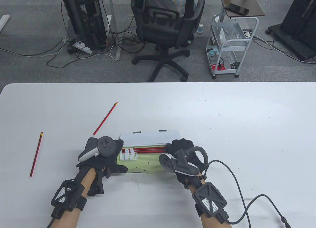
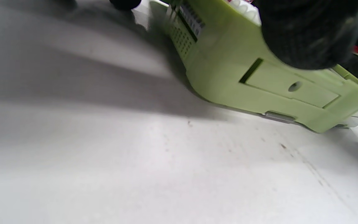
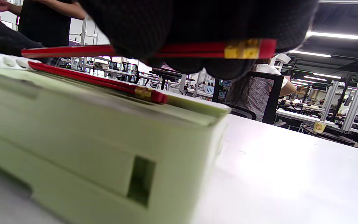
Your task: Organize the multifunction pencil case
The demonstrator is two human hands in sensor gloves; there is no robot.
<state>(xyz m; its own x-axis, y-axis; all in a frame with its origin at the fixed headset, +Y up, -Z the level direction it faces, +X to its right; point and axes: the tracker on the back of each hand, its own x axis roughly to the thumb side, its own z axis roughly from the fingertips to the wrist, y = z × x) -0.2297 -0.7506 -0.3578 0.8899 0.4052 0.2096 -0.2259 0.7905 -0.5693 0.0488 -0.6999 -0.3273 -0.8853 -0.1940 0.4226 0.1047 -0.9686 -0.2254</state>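
Observation:
The light green pencil case (image 1: 140, 163) lies open near the table's front, its white lid (image 1: 150, 138) folded back. Red pencils (image 1: 148, 149) lie along its rear slot beside a white holder strip (image 1: 127, 155). My left hand (image 1: 119, 156) grips the case's left end, and its thumb (image 2: 306, 34) presses the case's green top (image 2: 228, 62). At the right end, my right hand (image 1: 176, 147) has its fingers curled round a red pencil (image 3: 197, 49). It holds this pencil just above the pencils lying in the case (image 3: 98, 82).
Two loose red pencils lie on the white table, one (image 1: 105, 118) behind the left hand and one (image 1: 36, 154) at far left. A black cable (image 1: 237, 186) trails from the right wrist. Beyond the table stand an office chair (image 1: 167, 28) and a white cart (image 1: 229, 45).

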